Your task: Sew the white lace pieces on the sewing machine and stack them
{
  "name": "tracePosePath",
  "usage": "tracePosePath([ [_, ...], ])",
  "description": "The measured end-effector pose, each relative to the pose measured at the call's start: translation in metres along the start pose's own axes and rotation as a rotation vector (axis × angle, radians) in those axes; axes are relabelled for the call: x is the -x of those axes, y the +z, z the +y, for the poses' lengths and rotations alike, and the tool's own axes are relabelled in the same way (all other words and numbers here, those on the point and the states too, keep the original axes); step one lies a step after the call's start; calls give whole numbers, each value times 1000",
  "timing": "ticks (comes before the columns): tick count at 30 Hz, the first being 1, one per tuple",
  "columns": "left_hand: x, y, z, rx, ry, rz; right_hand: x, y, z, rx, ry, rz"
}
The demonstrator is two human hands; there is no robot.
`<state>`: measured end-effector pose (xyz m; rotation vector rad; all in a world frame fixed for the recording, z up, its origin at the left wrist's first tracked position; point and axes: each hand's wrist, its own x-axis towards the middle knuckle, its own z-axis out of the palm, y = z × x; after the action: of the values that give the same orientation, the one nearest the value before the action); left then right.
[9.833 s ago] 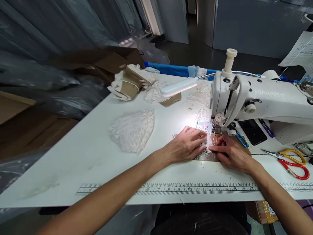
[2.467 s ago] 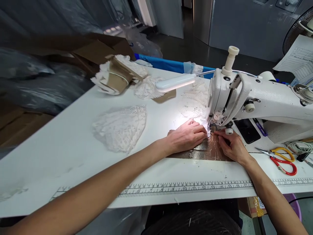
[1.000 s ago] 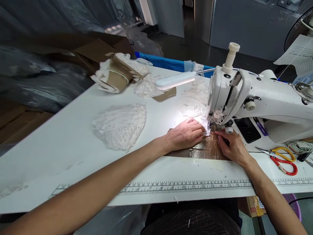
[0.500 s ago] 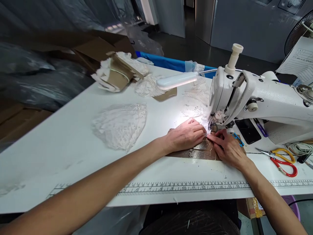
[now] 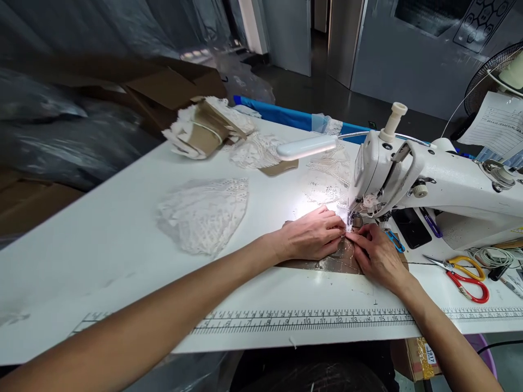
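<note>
My left hand (image 5: 314,235) lies flat on the table just left of the needle of the white sewing machine (image 5: 429,174), its fingers pressing a small white lace piece (image 5: 341,218). My right hand (image 5: 378,253) rests just right of it, fingertips pinched together at the same piece in front of the presser foot (image 5: 354,220). Both hands sit on a brown taped patch (image 5: 335,260) on the white table (image 5: 122,261). The lamp (image 5: 306,147) lights the spot brightly, so the lace under my fingers is mostly hidden.
A pile of white lace pieces (image 5: 204,215) lies to the left. Lace wound on cardboard (image 5: 204,130) sits at the back. Red-and-yellow scissors (image 5: 466,272), blue snips (image 5: 393,239) and a phone (image 5: 411,227) lie at the right. A ruler strip (image 5: 306,321) runs along the front edge.
My right hand has slid left, so its fingertips meet my left hand's at the needle. My left hand has stayed in place. The view has shifted slightly.
</note>
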<state>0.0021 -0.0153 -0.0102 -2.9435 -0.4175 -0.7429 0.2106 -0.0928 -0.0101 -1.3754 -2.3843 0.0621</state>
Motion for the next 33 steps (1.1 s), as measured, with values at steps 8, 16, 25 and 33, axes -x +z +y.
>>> tracePosePath([
  [8,-1,-6,0,7,-34,-45,-2,0,-3,33,-5,-10],
  [16,0,-6,-4,2,-53,-85,-11,0,-14,255,63,-129],
  [25,-5,-8,-4,-34,-81,-142,-16,-2,-20,248,164,-216],
  [33,-5,-9,-4,-56,-125,-156,-10,-21,6,-123,205,-226],
])
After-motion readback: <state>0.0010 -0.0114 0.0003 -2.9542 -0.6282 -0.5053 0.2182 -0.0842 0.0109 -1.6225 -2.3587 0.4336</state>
